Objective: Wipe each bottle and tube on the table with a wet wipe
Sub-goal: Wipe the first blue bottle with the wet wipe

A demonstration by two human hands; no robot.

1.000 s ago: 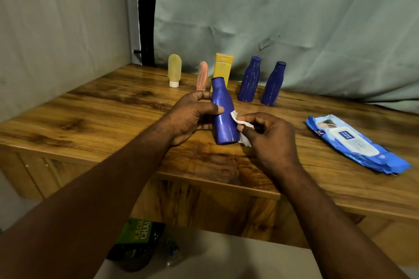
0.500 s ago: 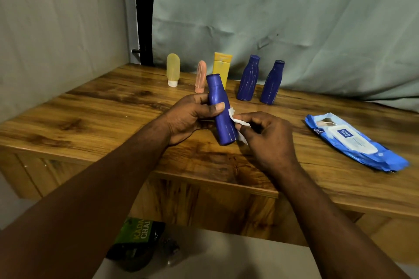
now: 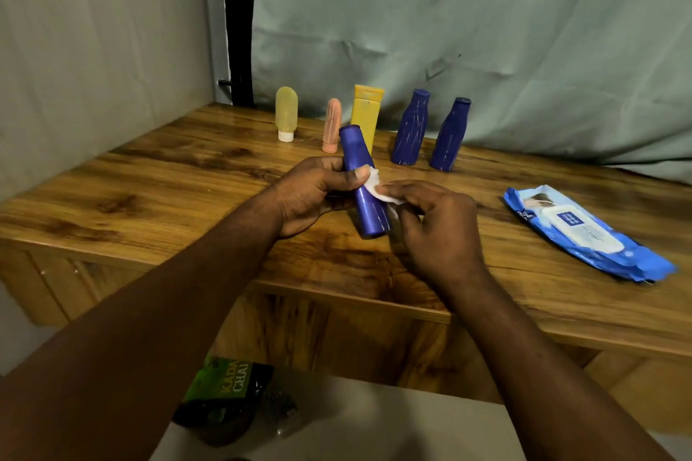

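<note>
Left hand [image 3: 314, 195] gripping tilted blue bottle [image 3: 365, 191] above worktop [image 3: 168, 198]; right hand [image 3: 434, 221] pinching white wet wipe [image 3: 374, 185] against bottle.

Plain cobalt-blue plastic bottle [image 3: 365, 198]. Pale streaks on rear blue bottles [image 3: 410, 127] [image 3: 449, 135]. Alongside: yellow flat tube [image 3: 367, 116], peach ribbed tube [image 3: 331, 125], translucent yellowish bottle [image 3: 287, 112] with white cap [image 3: 285, 137], white crumpled wipe [image 3: 373, 182]. Brown wood-grain desk [image 3: 168, 198].

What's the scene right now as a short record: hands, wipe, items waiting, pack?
left hand: grips tilted blue bottle
right hand: holds wet wipe against that bottle's side
back row, standing: clear yellow tube, peach tube, yellow tube, second blue bottle, third blue bottle
wipes pack: lying flat on wooden table, right of the hands
</note>
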